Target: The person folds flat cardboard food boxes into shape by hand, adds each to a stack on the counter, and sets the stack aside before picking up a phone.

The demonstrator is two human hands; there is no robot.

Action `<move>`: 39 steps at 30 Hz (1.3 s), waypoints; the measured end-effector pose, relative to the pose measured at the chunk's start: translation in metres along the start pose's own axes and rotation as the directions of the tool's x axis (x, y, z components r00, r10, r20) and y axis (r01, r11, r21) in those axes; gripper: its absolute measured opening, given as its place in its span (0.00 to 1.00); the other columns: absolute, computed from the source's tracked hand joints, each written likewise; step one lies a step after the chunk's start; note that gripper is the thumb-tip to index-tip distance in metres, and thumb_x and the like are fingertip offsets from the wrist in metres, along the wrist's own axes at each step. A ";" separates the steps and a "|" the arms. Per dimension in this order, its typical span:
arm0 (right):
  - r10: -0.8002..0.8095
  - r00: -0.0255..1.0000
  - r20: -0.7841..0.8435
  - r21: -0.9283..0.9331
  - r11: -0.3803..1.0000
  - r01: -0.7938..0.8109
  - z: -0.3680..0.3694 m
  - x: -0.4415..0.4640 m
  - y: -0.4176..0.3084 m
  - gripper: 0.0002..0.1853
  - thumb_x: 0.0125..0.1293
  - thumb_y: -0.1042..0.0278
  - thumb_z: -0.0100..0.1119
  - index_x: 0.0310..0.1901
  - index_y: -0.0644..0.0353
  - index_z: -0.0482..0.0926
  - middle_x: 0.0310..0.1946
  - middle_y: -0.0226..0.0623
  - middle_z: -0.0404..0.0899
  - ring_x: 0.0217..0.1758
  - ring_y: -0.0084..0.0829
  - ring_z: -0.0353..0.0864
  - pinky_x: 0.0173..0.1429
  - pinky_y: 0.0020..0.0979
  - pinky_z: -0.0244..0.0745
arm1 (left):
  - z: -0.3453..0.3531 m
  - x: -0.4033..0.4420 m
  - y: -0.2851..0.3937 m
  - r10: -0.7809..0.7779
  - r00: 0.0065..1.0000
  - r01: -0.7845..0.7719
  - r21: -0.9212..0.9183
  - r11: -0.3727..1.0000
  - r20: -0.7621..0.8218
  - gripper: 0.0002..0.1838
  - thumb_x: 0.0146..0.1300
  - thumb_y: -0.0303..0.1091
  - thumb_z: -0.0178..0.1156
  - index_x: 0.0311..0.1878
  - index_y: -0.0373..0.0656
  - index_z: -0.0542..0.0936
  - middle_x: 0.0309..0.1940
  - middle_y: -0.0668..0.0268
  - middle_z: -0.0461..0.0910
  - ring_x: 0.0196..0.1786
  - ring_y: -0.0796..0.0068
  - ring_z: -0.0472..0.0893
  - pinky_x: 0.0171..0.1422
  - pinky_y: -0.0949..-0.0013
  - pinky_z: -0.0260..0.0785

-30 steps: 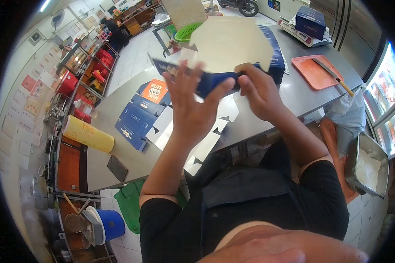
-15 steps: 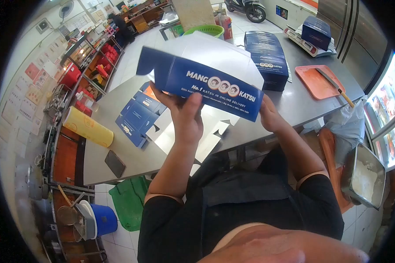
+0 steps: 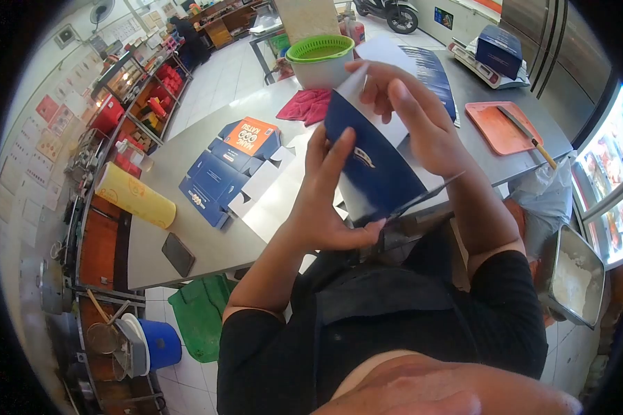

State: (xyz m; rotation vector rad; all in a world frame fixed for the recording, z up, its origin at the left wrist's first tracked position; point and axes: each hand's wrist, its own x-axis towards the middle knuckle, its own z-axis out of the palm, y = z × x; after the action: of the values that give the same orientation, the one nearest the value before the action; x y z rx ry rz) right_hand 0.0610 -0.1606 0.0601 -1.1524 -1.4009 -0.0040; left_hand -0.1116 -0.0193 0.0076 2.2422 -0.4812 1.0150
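Note:
A partly folded dark blue box (image 3: 377,162) with a white inside is held up over the front of the steel table. My left hand (image 3: 325,200) grips its left side, with fingers on the blue panel and thumb at the lower corner. My right hand (image 3: 422,117) is at the box's upper right, fingers curled over the white inner side; their contact with it is partly unclear. Flat blue and orange box blanks (image 3: 218,173) lie on the table to the left, white side up nearer the middle. Behind my right hand stand stacked blue boxes (image 3: 432,76).
The steel table (image 3: 208,252) carries a phone (image 3: 178,254), a yellow roll (image 3: 135,196), a red cloth (image 3: 304,106), a green basket (image 3: 320,48), an orange tray (image 3: 488,131) with a knife (image 3: 526,131), and a scale (image 3: 484,68). A person (image 3: 189,40) stands far back.
The box has turned from lengthwise, lettered side showing, to a steep tilt with another blue panel facing me. My right hand has moved up to its top, uncovering the red cloth and basket.

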 end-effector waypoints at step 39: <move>0.039 0.999 -0.016 -0.279 0.959 -0.042 0.025 -0.033 0.001 0.10 0.70 0.65 0.71 0.42 0.64 0.86 0.30 0.35 0.82 0.37 0.25 0.79 0.43 0.31 0.71 | -0.010 0.001 -0.024 0.239 0.888 0.044 0.590 0.806 -0.393 0.39 0.45 0.38 0.85 0.59 0.51 0.71 0.71 0.50 0.55 0.79 0.41 0.57 0.78 0.50 0.61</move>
State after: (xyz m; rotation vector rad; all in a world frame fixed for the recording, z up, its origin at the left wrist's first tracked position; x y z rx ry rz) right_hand 0.0344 -0.1652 0.0286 -1.4124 -1.3976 -0.1838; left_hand -0.1030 0.0046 0.0044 2.3796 -0.0708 1.8988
